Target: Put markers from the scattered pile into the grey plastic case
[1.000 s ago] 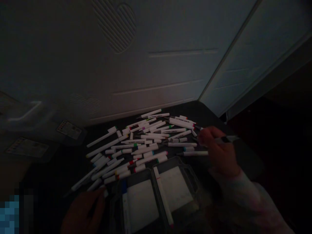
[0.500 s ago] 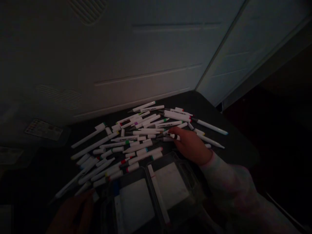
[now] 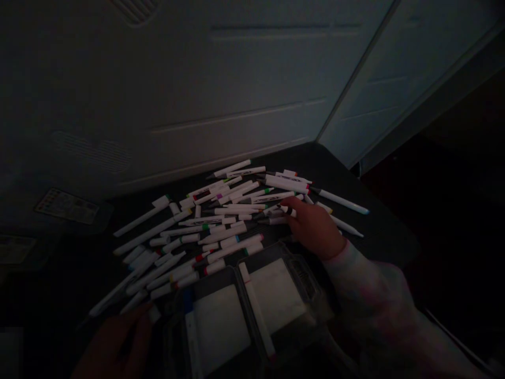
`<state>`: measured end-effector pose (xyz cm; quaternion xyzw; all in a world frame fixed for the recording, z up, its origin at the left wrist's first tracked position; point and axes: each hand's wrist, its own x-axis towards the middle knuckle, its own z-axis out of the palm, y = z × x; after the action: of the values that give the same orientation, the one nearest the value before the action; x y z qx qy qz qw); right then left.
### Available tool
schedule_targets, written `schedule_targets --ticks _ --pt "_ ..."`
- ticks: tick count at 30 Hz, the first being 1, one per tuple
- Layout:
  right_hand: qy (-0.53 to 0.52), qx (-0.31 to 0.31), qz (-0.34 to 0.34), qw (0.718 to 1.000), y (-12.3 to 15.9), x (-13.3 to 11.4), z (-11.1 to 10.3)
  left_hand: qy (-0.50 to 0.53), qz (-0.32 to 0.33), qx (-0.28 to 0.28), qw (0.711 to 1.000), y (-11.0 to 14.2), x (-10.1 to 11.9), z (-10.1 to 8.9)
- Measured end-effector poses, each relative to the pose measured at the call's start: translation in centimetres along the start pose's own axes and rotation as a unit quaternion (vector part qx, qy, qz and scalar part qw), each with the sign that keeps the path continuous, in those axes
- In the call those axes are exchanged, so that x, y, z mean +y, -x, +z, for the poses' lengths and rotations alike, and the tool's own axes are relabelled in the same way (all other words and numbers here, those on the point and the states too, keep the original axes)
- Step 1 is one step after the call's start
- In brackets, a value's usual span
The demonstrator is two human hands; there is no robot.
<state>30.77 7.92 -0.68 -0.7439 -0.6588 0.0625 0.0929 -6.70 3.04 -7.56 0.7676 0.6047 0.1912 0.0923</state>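
White markers (image 3: 236, 252) with coloured ends lie in a loose heap on the dark tabletop, some uncapped, with loose caps among them. At the right side of the heap, my right hand (image 3: 315, 226) pinches a short white marker cap (image 3: 289, 211) with a dark end. My left hand (image 3: 114, 342), dim at the lower left, has its fingers closed on a white cap (image 3: 153, 314). Between my hands stands a clear plastic case (image 3: 240, 305) with two compartments. A blue-capped marker (image 3: 192, 337) lies in its left side and a white marker (image 3: 256, 313) in its right.
A pale panelled wall (image 3: 236, 84) rises directly behind the heap. On the left are a flat card-like set (image 3: 67, 206) with coloured dots and a pale card (image 3: 16, 249). The dark tabletop (image 3: 386, 237) ends at the right. The light is very dim.
My right hand has shifted slightly up and to the right with the cap in its fingers. The view has tilted a little; my left hand stays nearly in place.
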Motion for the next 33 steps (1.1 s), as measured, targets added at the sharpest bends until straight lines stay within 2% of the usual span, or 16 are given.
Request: schedule_targets --ticks 3,8,13,16,18,23,25,27,29,31,33 --pt "-0.003 0.000 0.004 1.000 0.0 0.0 0.0 -0.027 0.022 0.015 0.999 -0.3 0.3 -0.2" --pt "-0.041 0.032 -0.005 0.999 0.1 0.3 0.2 -0.062 0.072 0.053 0.994 -1.3 2.0 -0.9" --pt "-0.161 0.104 -0.045 0.980 0.4 0.6 0.5 -0.092 0.092 0.081 0.988 -1.8 3.3 -1.5" --pt "-0.288 0.136 -0.032 0.947 0.7 0.3 0.3 -0.094 0.104 0.089 0.986 -1.9 3.5 -1.6" --pt "-0.387 0.146 0.006 0.911 0.9 0.0 -0.1 -0.086 0.104 0.093 0.987 -1.9 3.5 -1.6" --pt "-0.632 0.090 0.104 0.763 0.9 -0.5 -0.9 -0.046 0.065 0.078 0.994 -1.7 3.6 -1.9" --pt "-0.678 0.087 0.111 0.721 0.8 -0.6 -1.2 -0.037 0.039 0.070 0.996 -1.7 3.9 -2.1" --pt "-0.692 0.093 0.112 0.707 0.7 -0.8 -1.5 -0.037 0.026 0.080 0.996 -1.8 4.5 -2.4" --pt "-0.688 0.091 0.111 0.711 0.7 -1.0 -1.7 -0.043 0.027 0.088 0.995 -2.4 5.4 -2.7" --pt "-0.682 0.083 0.115 0.718 0.8 -1.1 -1.9 -0.049 0.050 0.091 0.993 -3.6 6.5 -2.8" --pt "-0.689 0.080 0.121 0.710 0.8 -1.1 -1.9 -0.049 0.111 0.095 0.988 -5.3 7.6 -2.7"
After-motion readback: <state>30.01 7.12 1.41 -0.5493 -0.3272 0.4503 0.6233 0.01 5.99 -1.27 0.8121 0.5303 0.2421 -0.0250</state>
